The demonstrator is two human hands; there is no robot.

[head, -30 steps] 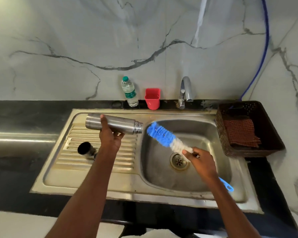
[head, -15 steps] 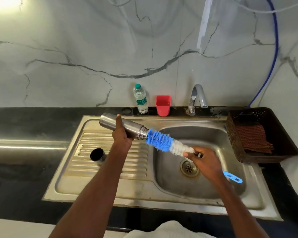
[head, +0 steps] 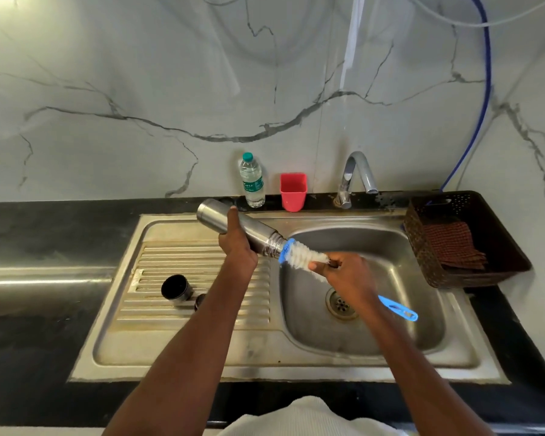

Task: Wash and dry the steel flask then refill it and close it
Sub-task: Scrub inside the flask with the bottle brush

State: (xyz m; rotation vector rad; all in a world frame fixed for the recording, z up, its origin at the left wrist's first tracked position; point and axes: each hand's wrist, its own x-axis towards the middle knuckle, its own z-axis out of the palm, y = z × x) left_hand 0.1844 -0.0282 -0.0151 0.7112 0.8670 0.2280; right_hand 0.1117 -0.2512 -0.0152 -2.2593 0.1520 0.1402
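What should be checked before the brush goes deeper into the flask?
1. Left hand grips flask: ok.
2. Right hand grips brush near the bristles: ok.
3. Brush tip at flask mouth, in line with it: ok.
4. Mouth over the sink bowl, tilted down: ok.
5. Cap off, on the drainboard: ok.
6. Tap running: not ok, no water visible.
7. Soap on bristles: cannot tell.

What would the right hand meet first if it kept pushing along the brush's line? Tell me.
The right hand would likely meet the steel flask mouth first, once the remaining white bristles of the bottle brush slide inside; depth is uncertain.
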